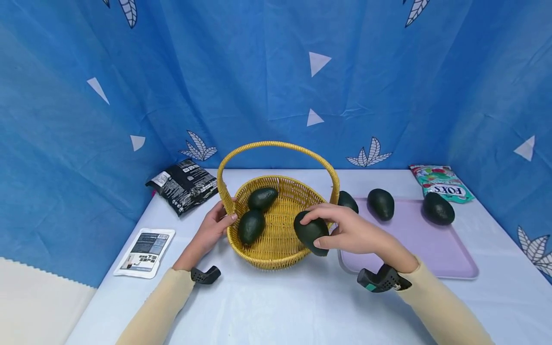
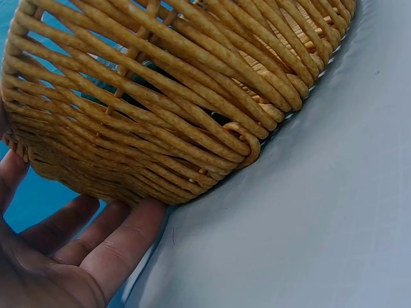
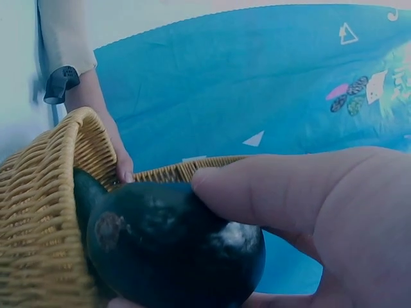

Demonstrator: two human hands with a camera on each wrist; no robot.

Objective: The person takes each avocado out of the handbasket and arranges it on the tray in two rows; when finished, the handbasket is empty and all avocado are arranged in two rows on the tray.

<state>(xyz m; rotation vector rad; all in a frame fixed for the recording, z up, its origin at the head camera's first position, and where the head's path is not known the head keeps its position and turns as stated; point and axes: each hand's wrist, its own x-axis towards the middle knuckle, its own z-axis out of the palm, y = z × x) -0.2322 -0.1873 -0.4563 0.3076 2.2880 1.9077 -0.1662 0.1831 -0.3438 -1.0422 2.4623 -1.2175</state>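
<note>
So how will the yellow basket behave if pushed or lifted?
The yellow basket is probably light for its size, given its open weave. Lifted by its handle, it may dip toward the left hand, since both avocados inside lie on that side. They look rounded, so a push might roll them.

Staged tabletop set, as I view it remotely: a blue curtain, printed with white triangles and outlined leaves, hangs behind a white table and along both its sides, forming a booth-like enclosure. Black cameras, one worn at each wrist, lead me to class it as a recording space. The kind of building around it I cannot tell, since the curtain fills most of the background.
</note>
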